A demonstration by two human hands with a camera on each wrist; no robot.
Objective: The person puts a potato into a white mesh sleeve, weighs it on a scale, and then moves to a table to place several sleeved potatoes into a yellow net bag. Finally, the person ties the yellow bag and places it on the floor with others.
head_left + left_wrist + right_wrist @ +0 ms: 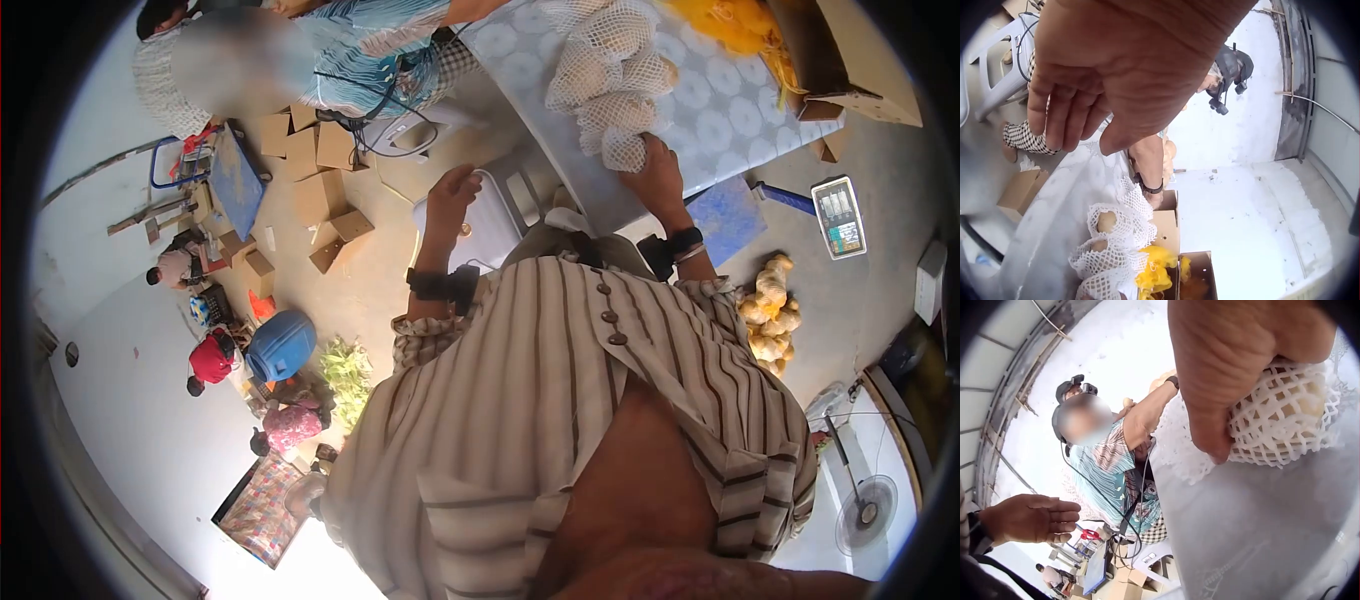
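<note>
My right hand (655,185) grips a pale round fruit in a white foam net (1279,412) at the near edge of the covered table (600,205). In the right wrist view the thumb and fingers bend over the netting. Several more foam-netted fruits (585,75) lie grouped just beyond it on the patterned cloth. My left hand (455,205) hangs in the air beside the table, holding nothing. Its fingers are loosely bent in the left wrist view, above the table's edge.
Yellow net bags (735,25) and a cardboard box (870,60) are at the table's far right. A person in a blue patterned top (365,60) is across from me. A plastic stool (485,215), a scale (838,218) and bagged produce (770,315) stand around the table.
</note>
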